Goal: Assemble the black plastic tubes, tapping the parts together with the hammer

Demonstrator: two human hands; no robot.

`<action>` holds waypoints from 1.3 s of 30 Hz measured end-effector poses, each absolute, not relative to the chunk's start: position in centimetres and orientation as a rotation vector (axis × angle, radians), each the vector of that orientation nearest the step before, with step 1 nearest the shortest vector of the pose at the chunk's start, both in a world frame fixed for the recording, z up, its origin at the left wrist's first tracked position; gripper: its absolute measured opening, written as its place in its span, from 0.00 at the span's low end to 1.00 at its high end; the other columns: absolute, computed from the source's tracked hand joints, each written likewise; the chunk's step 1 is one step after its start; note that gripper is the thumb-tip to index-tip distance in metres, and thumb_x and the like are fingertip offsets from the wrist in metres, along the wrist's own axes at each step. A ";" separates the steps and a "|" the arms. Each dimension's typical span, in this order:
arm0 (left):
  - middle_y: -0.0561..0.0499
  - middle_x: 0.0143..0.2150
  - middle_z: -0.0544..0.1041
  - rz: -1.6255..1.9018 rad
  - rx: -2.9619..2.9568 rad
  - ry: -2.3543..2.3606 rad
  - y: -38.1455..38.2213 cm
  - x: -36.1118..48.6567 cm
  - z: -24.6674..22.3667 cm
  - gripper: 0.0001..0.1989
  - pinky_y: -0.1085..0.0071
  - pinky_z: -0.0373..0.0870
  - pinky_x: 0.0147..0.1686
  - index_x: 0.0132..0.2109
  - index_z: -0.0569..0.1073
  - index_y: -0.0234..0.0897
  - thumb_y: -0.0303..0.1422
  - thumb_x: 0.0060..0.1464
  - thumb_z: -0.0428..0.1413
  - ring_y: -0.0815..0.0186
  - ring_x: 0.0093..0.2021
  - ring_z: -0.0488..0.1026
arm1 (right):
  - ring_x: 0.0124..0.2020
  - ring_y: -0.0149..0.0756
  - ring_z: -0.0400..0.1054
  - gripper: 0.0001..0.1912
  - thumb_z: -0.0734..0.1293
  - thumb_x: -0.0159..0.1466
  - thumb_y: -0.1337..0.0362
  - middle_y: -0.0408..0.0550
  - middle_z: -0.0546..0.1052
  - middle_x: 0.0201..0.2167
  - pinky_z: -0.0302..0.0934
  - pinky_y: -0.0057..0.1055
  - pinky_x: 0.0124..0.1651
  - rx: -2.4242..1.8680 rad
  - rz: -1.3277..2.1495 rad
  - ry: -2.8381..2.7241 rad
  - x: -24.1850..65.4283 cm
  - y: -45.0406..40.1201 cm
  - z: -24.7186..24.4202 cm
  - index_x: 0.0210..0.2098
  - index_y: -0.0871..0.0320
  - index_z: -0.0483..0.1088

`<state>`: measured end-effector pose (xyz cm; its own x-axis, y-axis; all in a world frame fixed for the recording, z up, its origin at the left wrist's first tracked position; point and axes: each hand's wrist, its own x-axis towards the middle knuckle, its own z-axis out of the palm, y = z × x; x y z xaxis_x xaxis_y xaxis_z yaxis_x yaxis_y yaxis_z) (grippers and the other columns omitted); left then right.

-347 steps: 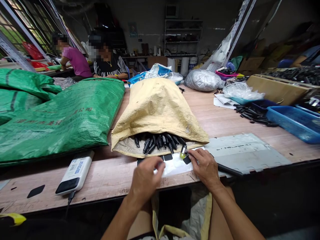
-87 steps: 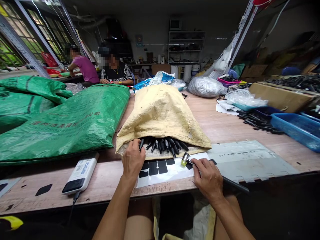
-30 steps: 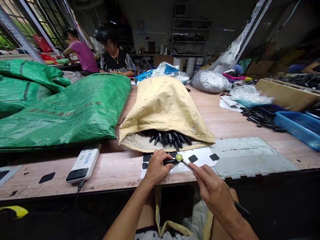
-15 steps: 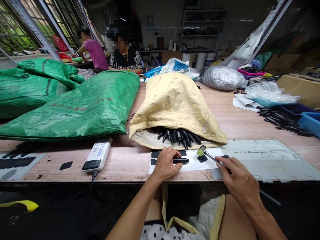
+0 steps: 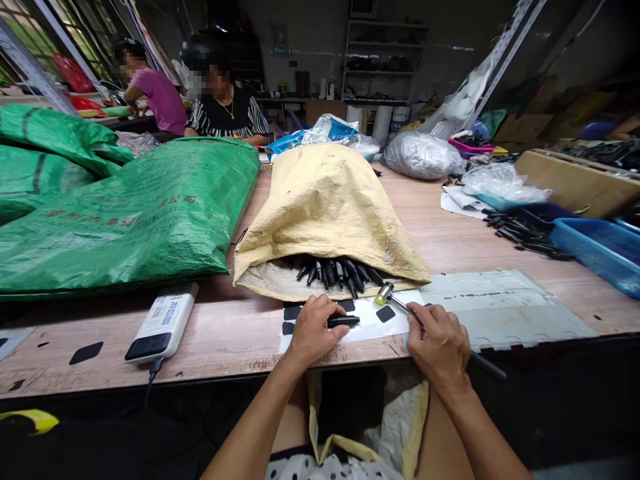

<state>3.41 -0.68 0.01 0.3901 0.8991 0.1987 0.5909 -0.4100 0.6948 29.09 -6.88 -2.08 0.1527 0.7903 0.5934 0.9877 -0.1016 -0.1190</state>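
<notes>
My left hand (image 5: 316, 330) is closed on a black pen-like tube (image 5: 345, 321), which lies sideways over a white sheet (image 5: 370, 328) with dark rounded patches. In my right hand (image 5: 443, 343) is a small hammer (image 5: 391, 298) with a metal head and a yellow-green face; its head is above the sheet, right of the tube, and its dark handle sticks out behind my hand. Just beyond, a tan woven sack (image 5: 327, 207) lies with its mouth towards me, and several black tubes (image 5: 345, 273) show inside the opening.
Green sacks (image 5: 150, 200) fill the left side. A white power bank (image 5: 163, 323) with a cable lies near the front edge. On the right are a grey mat (image 5: 505, 310), loose black parts (image 5: 525, 233) and a blue basket (image 5: 600, 250). Two people sit across the table.
The view has turned rightward, so most things appear farther left. The hammer has rolled in my right hand, showing more of its metal head. My left hand still holds the tube.
</notes>
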 end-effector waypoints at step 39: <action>0.44 0.46 0.79 0.575 2.078 2.102 8.2 1.2 2.6 0.08 0.65 0.69 0.41 0.43 0.77 0.38 0.35 0.59 0.57 0.56 0.44 0.76 | 0.38 0.40 0.61 0.11 0.64 0.67 0.63 0.47 0.74 0.37 0.49 0.35 0.41 -1.989 -0.593 -1.672 28.8 -6.9 -2.6 0.47 0.53 0.75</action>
